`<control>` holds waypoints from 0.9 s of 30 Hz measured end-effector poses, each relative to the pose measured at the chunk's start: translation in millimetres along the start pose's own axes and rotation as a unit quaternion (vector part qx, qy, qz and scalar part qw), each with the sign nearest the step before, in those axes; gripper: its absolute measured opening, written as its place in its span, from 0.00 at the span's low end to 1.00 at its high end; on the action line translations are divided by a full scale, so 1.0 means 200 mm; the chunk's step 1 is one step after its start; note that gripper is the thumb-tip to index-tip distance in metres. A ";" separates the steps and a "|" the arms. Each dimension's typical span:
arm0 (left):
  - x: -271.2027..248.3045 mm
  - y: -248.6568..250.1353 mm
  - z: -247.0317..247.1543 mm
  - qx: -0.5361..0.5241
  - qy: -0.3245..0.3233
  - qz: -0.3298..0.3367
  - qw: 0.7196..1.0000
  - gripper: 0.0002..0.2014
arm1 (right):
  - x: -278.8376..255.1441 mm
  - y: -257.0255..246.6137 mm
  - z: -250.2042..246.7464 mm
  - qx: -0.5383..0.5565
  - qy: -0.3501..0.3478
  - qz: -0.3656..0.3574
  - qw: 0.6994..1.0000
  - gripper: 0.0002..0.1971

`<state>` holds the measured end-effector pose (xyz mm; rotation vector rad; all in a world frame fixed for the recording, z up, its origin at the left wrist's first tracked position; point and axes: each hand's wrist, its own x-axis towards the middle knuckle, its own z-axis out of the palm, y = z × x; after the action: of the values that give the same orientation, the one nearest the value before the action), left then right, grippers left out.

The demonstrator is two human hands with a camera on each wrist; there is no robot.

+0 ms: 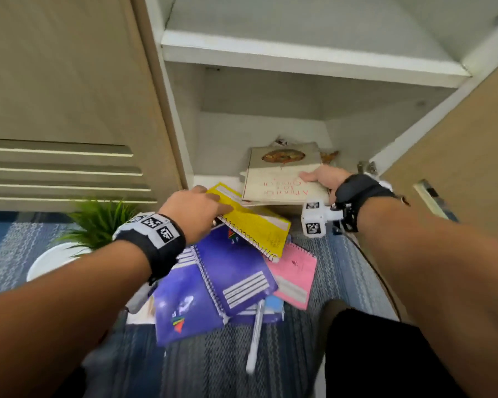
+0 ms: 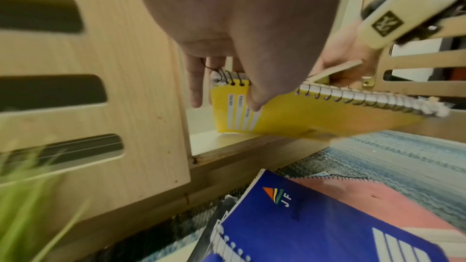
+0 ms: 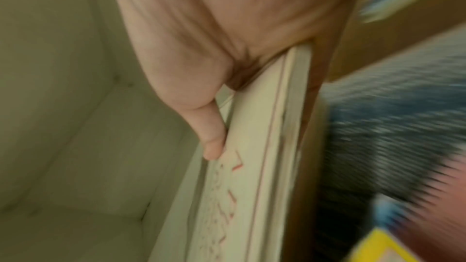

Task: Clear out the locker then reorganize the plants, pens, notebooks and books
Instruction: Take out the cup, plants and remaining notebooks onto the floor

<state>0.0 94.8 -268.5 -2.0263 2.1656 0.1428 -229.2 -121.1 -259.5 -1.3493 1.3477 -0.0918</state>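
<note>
1. While tilted over the locker (image 1: pixel 270 116) sill, yellow notebook (image 1: pixel 256 225) pinched at its spiral corner by left hand (image 1: pixel 196 214); long axis slanting down-right.
2. Cream book (image 1: pixel 282 179) with red, unreadable lettering gripped by right hand (image 1: pixel 325 176), thumb on the cover.
3. Below on carpet (image 1: pixel 342 268): blue notebook (image 2: pixel 327 222) marked "JF", pink notebook (image 1: pixel 296 271), pen (image 1: pixel 255 337), plant (image 1: pixel 98 222).

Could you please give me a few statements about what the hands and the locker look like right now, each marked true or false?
1. The left hand holds a yellow spiral notebook. True.
2. The right hand has its grip on a pink notebook. False: it grips a cream book; the pink notebook lies on the carpet.
3. The potted plant stands on the locker's upper shelf. False: it stands on the floor, left of the locker.
4. A white pen lies on the carpet. True.
</note>
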 end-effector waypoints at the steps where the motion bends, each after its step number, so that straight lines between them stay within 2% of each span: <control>1: -0.06 0.00 -0.01 -0.010 0.003 0.010 1.000 0.24 | -0.08 0.06 0.04 0.044 0.009 0.004 0.999 0.10; 4: -0.25 0.03 0.01 -0.047 -0.030 0.035 0.998 0.27 | -0.31 0.31 0.20 0.202 0.008 0.055 0.978 0.09; 6: -0.39 0.07 0.05 -0.053 -0.082 0.057 0.994 0.30 | -0.41 0.51 0.31 0.262 0.008 0.058 0.963 0.10; 9: -0.61 0.16 0.14 -0.038 -0.158 0.086 0.983 0.29 | -0.53 0.73 0.42 0.267 0.007 0.094 0.959 0.30; 12: -0.82 0.24 0.25 -0.034 -0.189 0.066 0.979 0.31 | -0.68 0.87 0.56 0.245 -0.024 0.105 0.964 0.25; 13: -0.88 0.25 0.30 -0.030 -0.198 0.056 0.978 0.32 | -0.72 0.91 0.61 0.231 -0.025 0.110 0.967 0.27; 16: -1.00 0.28 0.41 0.000 -0.261 0.037 0.965 0.32 | -0.74 1.11 0.72 0.074 -0.008 0.104 0.992 0.37; 18: -1.05 0.31 0.46 0.021 -0.302 0.026 0.953 0.33 | -0.84 1.11 0.76 -0.082 -0.038 0.103 0.991 0.35; 20: -1.09 0.34 0.50 0.039 -0.324 0.019 0.945 0.32 | -0.89 1.14 0.78 -0.184 -0.074 0.115 0.973 0.29; 22: -1.12 0.36 0.53 0.040 -0.344 0.004 0.938 0.32 | -0.89 1.21 0.78 -0.236 -0.090 0.125 0.959 0.28; 25: -1.14 0.37 0.53 -0.017 -0.374 -0.051 0.926 0.34 | -0.85 1.28 0.78 -0.353 -0.078 0.129 0.923 0.25; 27: -1.14 0.38 0.52 -0.072 -0.371 -0.093 0.921 0.33 | -0.85 1.25 0.76 -0.393 -0.037 0.120 0.911 0.20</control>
<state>-54.6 342.8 -331.5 -1.8064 1.5107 0.9024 -332.2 177.2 -383.4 -1.7953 1.5416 0.7379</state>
